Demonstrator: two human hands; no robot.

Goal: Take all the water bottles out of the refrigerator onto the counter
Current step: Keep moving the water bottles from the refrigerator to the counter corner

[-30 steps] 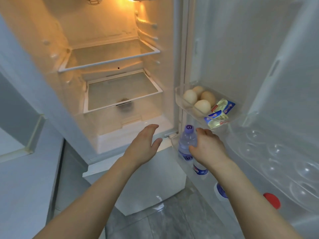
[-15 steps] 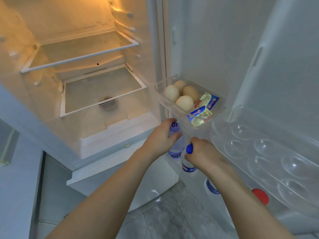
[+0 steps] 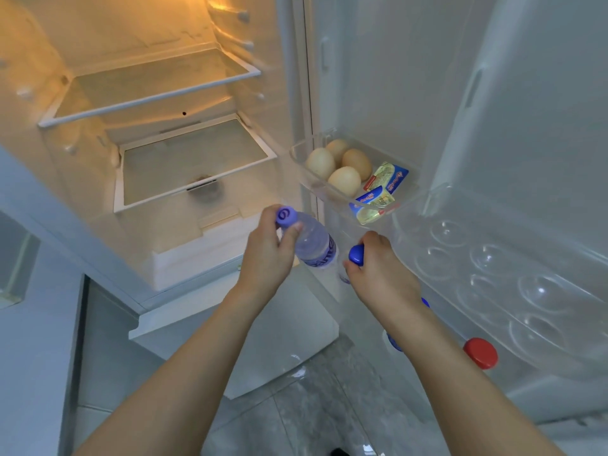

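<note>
My left hand [image 3: 268, 255] grips the neck of a clear water bottle with a purple cap [image 3: 312, 243], tilted and lifted out in front of the open refrigerator. My right hand [image 3: 378, 271] is closed around the top of a second bottle with a blue cap [image 3: 356, 255], which stands low in the door rack, its body mostly hidden. Under my right forearm another blue-capped bottle [image 3: 394, 342] shows in the same rack. A red cap [image 3: 480, 353] sits further right in the rack.
The refrigerator's glass shelves [image 3: 154, 93] hold nothing. A door bin [image 3: 316, 182] carries several eggs [image 3: 343, 181] and butter packets [image 3: 375, 200]. A clear egg tray [image 3: 493, 268] juts out on the right of the door. Grey floor tiles lie below.
My left hand has pulled the purple-capped bottle up and leftward out of the door rack, tilting it. My right hand keeps its grip on the blue-capped bottle.
</note>
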